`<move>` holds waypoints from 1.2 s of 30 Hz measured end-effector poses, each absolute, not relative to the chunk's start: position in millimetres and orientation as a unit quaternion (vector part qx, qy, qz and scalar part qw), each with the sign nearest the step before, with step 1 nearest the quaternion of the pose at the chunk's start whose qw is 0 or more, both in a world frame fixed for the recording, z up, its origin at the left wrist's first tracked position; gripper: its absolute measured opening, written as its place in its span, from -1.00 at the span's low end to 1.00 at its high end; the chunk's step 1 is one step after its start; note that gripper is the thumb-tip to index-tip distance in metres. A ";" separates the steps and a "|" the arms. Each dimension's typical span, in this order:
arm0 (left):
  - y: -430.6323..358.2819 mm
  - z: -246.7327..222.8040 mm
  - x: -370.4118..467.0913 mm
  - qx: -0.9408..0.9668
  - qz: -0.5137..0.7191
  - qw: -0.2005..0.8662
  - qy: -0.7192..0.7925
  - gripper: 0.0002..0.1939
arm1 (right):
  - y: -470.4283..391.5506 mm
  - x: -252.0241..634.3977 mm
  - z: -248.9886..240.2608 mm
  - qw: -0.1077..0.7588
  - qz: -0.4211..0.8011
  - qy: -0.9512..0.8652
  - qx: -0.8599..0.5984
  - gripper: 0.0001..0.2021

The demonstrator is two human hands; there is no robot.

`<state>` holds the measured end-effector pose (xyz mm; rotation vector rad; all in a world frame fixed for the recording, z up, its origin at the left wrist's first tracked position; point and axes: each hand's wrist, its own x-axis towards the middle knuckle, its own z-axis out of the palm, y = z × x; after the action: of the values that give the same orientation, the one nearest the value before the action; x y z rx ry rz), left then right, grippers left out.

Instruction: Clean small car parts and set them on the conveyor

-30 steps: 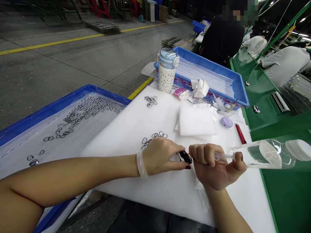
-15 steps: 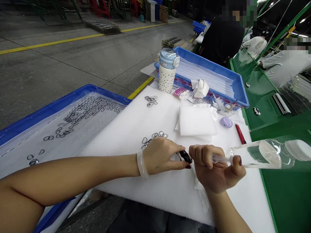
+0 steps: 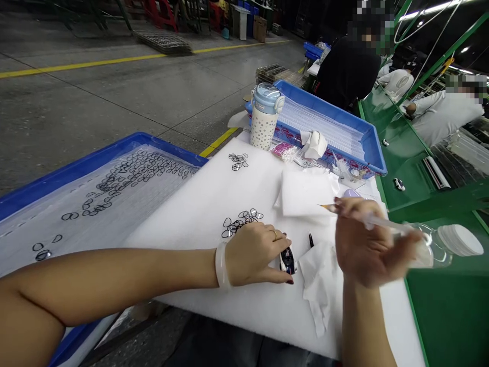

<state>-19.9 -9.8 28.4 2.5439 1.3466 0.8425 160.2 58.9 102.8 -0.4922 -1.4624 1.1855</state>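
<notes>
My left hand (image 3: 256,255) is closed around a small black-and-white toy car (image 3: 288,261), gripping it between thumb and fingers over the white foam sheet (image 3: 191,219). My right hand (image 3: 370,244), partly blurred, grips a slim translucent syringe (image 3: 382,222) with a pointed orange-tan tip directed left. A crumpled white cloth (image 3: 319,285) lies between my hands, with the dark tips of a thin tool (image 3: 310,239) beside it. Just beyond my left hand is a cluster of black-rimmed clear ring-like pieces (image 3: 240,221). Behind my right hand is a clear bottle with a white cap (image 3: 460,239).
To the left, a blue tray (image 3: 141,136) holds many more ring-like pieces. A spotted tumbler (image 3: 263,120), a foam pad stack (image 3: 305,193) and a blue basket (image 3: 376,148) stand farther back. Toy cars (image 3: 399,184) rest on the green conveyor at right, where other people sit.
My right hand has moved right and up, away from the toy car, taking the syringe along. The car has tilted more upright in my left hand. The cloth and dark tool tips are now uncovered.
</notes>
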 end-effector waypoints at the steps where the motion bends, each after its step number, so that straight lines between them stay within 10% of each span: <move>1: -10.2 28.6 -20.0 0.846 0.281 0.071 0.448 -0.38 | 62.5 156.2 97.1 0.539 0.506 -0.630 -0.237 -0.57; 9: -10.1 30.1 -21.4 0.859 0.247 0.077 0.443 -0.41 | 45.6 180.0 103.3 0.575 0.348 -0.643 -0.367 -0.84; 18: -6.9 37.8 -20.1 0.871 0.185 0.076 0.448 -0.22 | 68.6 218.7 83.5 0.018 0.235 -0.759 -0.607 -0.55; 29: -6.9 34.4 -23.7 0.871 0.191 0.088 0.443 -0.31 | 65.0 211.4 99.0 0.313 0.513 -0.641 -0.478 -0.93; 36: -6.2 35.6 -23.6 0.873 0.184 0.093 0.443 -0.31 | 67.3 204.8 88.8 0.260 0.377 -0.657 -0.599 -0.71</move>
<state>-23.6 -6.2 35.6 2.5891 1.3146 0.5447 204.8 67.3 88.8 -1.6219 -1.7789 1.0203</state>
